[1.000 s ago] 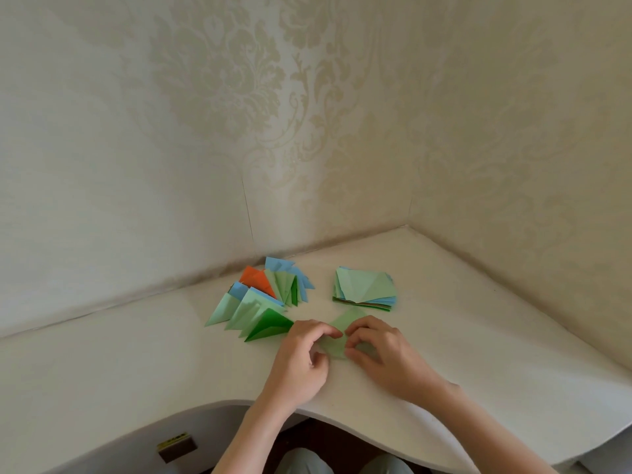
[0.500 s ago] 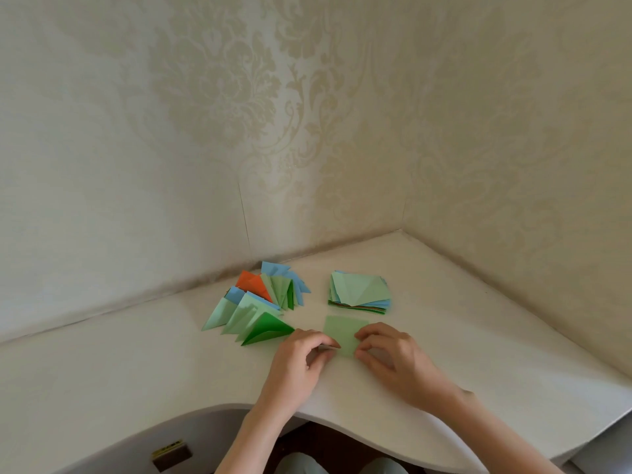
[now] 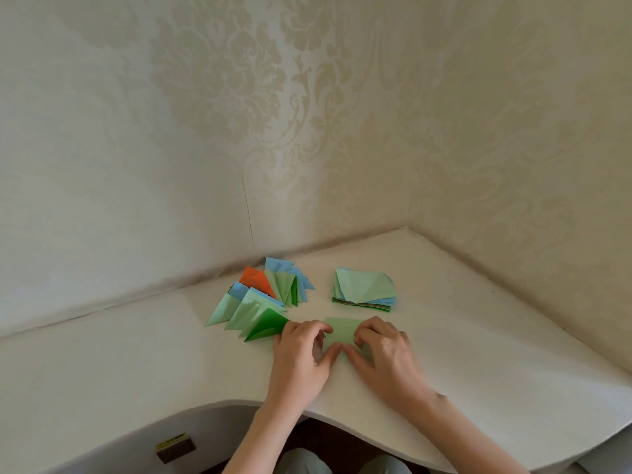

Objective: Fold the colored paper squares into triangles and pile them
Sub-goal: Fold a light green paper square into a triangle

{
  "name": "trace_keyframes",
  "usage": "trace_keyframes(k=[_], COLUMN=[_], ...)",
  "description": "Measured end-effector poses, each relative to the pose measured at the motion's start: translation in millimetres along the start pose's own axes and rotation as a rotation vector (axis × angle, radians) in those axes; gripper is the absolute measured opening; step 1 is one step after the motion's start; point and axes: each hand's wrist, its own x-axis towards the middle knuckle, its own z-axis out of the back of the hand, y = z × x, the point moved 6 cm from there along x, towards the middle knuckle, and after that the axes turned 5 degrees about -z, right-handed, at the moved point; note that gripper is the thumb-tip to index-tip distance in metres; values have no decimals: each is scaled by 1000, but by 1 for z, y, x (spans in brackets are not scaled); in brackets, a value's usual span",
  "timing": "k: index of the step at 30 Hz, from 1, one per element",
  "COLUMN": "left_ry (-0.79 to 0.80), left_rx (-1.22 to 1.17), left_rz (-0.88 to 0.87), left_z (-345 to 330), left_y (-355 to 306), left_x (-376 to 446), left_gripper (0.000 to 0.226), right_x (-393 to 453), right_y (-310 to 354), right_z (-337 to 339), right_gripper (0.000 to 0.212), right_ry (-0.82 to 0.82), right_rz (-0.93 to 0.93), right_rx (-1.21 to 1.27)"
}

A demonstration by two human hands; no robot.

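Head view only was given. Light green paper (image 3: 342, 331) was laid flat on the white desk (image 3: 478, 354), near the front edge, between the two hands. The left hand (image 3: 301, 354) was placed on its left edge, with fingers curled and the thumb pressed on the near corner; the paper was pinched there. The right hand (image 3: 384, 354) was placed on the right edge in the same way, fingers bent and pressed on the sheet, thumb pointed to the left thumb. The two thumbs were almost touching. Folded triangles (image 3: 263, 299), green, blue and orange, were fanned out just to the left, behind the left hand. A stack of squares (image 3: 364, 290) was seen behind the paper, apart from it. Patterned wallpaper (image 3: 307, 114) was seen behind the desk corner.
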Motion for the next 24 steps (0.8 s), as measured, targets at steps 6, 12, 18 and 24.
trace_keyframes(k=[6,12,18,24], left_ry=[3,20,45,144], left_rx=[-10,-121,-146,-73], left_rz=[36,76,58,-19], left_z=[-3,-4,-4,-6], left_y=[4,9,12,8], left_x=[1,2,2,8], left_gripper=[21,25,26,31], right_x=[0,5,6,6], right_y=[-3,-12,-16,-20], right_z=[-4,-5,5,15], right_gripper=[27,27,34,52], right_ry=[22,162,260,243], right_rz=[-61,-183,-185,-172], right_rx=[47,236,353,293])
